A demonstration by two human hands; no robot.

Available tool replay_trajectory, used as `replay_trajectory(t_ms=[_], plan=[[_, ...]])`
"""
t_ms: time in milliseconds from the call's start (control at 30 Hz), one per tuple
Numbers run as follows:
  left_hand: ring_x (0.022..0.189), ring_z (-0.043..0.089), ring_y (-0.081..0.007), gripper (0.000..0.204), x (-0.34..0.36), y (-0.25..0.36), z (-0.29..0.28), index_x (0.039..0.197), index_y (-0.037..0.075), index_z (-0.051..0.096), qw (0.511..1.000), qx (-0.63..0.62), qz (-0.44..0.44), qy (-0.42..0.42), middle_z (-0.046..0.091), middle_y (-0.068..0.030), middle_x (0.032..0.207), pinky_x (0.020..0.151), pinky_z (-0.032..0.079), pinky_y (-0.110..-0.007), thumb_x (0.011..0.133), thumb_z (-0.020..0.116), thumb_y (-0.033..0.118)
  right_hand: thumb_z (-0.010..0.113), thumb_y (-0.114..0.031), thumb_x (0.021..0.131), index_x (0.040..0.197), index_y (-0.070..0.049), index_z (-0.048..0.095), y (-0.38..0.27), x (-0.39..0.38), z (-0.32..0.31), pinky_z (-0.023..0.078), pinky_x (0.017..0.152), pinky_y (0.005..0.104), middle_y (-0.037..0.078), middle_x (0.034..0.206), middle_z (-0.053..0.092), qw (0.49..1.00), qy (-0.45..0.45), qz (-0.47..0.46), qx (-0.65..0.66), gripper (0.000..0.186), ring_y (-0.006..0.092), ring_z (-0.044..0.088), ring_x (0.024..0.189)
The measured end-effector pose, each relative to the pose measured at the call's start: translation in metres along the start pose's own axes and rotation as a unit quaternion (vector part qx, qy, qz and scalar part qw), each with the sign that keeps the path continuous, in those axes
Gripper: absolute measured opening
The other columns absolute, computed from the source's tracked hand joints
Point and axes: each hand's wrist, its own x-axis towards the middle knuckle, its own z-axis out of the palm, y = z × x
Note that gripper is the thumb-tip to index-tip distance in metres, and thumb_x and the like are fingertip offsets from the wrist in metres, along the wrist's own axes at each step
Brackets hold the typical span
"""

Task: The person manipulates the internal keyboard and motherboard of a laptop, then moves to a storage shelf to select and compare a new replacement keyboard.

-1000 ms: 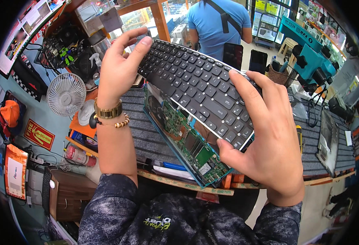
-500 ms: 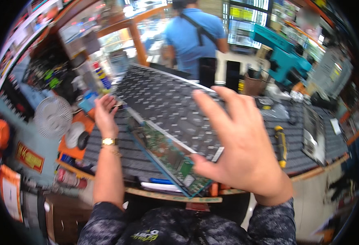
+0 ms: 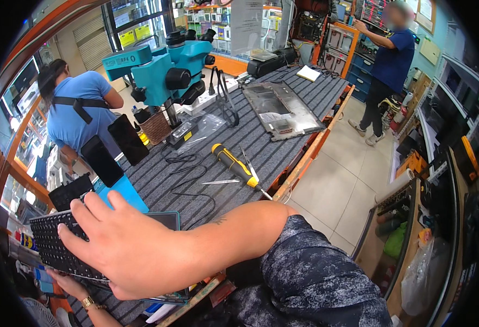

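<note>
A black laptop keyboard (image 3: pixel 54 237) with a silver edge is at the lower left, raised and tilted. My right hand (image 3: pixel 119 245) reaches across its near end, thumb and fingers gripping the edges. The back of that hand hides much of the keyboard. Beside the keyboard's lower edge is my left hand (image 3: pixel 68 284), a gold watch on its wrist, fingers stretched out and partly covered; whether it touches the keyboard is unclear. A flat, teal-edged piece (image 3: pixel 167 219) lies under my right wrist, mostly hidden.
On the striped grey mat (image 3: pixel 283 163) are a yellow-black screwdriver (image 3: pixel 234 165), tweezers (image 3: pixel 248 163), a black cable (image 3: pixel 187 174) and a worn metal laptop panel (image 3: pixel 283 109). A teal microscope (image 3: pixel 166 71) and two dark phones (image 3: pixel 102 161) stand behind. Two people (image 3: pixel 81 103) (image 3: pixel 389 60) are farther off.
My view has swung to the right, so the keyboard and both hands now appear at the lower left. My right hand keeps its grip on the keyboard; the microscope and metal panel show more fully.
</note>
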Motion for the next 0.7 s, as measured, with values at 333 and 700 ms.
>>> replay_trajectory(t_ms=[333,700], plan=[[0.078,0.046,-0.0066,0.062,-0.008,0.009,0.011,0.110,0.010,0.067,0.998,0.015,0.033,0.050,0.055,0.0075,0.093,0.069,0.037,-0.027,0.124,0.041,0.064,0.093,-0.041,0.068,0.147,0.015,0.063,0.003,0.000,0.005,0.047,0.097,0.0500,0.031,0.126,0.061,1.000,0.006,-0.009,-0.001,0.101,0.0415,0.056,0.122],[0.074,0.035,-0.0078,0.058,-0.008,0.000,0.014,0.091,0.015,0.053,0.996,0.057,0.051,0.039,0.039,0.0085,0.086,0.064,0.029,-0.030,0.125,0.044,0.061,0.093,-0.040,0.069,0.146,0.014,0.064,0.003,0.000,0.002,0.047,0.096,0.0498,0.030,0.125,0.061,1.000,-0.004,-0.003,-0.007,0.099,0.0408,0.056,0.121]])
